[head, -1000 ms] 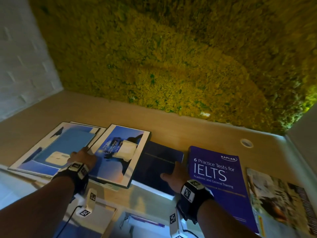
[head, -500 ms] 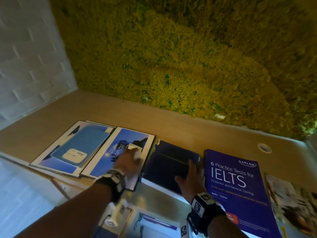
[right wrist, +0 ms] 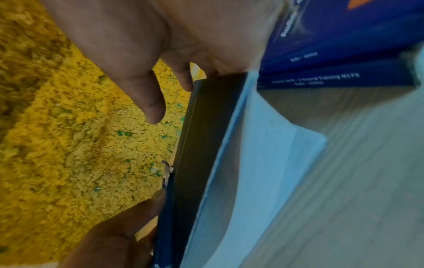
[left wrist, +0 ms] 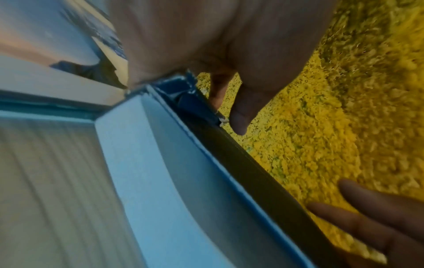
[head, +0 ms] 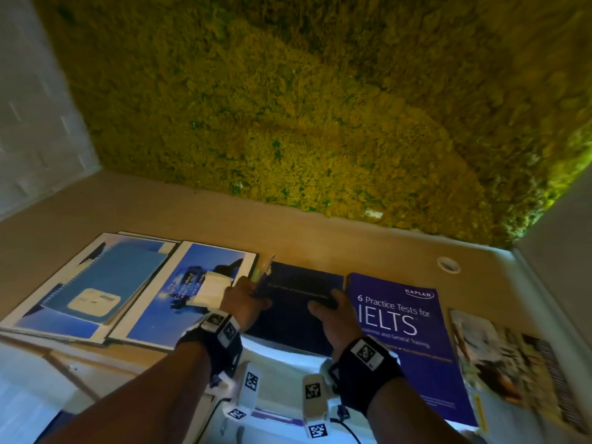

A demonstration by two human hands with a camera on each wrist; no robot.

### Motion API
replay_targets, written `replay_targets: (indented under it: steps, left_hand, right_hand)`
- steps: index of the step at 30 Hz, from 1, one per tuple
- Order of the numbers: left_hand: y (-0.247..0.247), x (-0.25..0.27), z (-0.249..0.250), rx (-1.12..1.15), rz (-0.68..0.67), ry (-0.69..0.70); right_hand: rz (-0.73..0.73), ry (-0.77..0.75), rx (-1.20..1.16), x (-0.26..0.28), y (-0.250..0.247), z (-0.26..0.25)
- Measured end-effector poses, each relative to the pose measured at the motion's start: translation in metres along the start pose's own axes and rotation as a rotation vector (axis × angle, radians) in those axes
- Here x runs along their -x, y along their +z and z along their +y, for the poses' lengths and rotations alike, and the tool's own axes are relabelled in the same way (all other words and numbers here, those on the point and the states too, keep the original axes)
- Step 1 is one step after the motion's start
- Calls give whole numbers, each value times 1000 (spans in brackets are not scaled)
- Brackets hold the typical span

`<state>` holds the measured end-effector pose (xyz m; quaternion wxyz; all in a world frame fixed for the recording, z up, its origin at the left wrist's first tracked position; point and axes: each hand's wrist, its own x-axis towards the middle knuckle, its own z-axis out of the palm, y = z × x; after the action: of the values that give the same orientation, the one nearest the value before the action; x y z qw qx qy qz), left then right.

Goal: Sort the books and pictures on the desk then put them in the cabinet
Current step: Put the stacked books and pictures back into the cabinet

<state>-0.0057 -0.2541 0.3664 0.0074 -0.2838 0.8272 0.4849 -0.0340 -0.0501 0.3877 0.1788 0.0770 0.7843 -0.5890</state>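
A dark navy book lies in the middle of the wooden desk, tilted with one long edge raised. My left hand grips its left end and my right hand grips its right end. In the left wrist view the thumb hangs over the book's dark edge above pale pages. The right wrist view shows the same dark edge under my thumb. Two blue framed pictures lie to the left. A purple IELTS book lies to the right.
A magazine lies at the far right by a white side panel. A round cable hole sits at the desk's back. A yellow-green moss wall stands behind, and a white brick wall at the left.
My left hand left the right-hand picture and went right to the dark book's left end. My right hand closed on its right end, and the book has tilted up.
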Motion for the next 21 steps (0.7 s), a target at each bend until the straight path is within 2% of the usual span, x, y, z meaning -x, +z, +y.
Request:
replay_targets:
  steps: [4, 7, 9, 13, 15, 17, 21]
  left_hand:
    - [10, -4, -8, 181, -67, -62]
    - [37, -47, -58, 307, -149, -164]
    - [45, -62, -71, 368, -149, -211]
    - [19, 2, -11, 419, -78, -168]
    - [15, 14, 8, 580, -130, -158]
    - [11, 18, 31, 651, -197, -92]
    - [7, 18, 82, 731, -168, 11]
  right_hand:
    - [-20, -62, 2, 5, -23, -18]
    - [-57, -95, 27, 0, -38, -20]
    - [-79, -113, -27, 0, -45, -20]
    - [-63, -137, -135, -2, -51, -24]
    - [-49, -154, -179, 2, -60, -32]
    - [-21, -160, -265, 6, -76, -39]
    - [-2, -155, -449, 8, -108, -42]
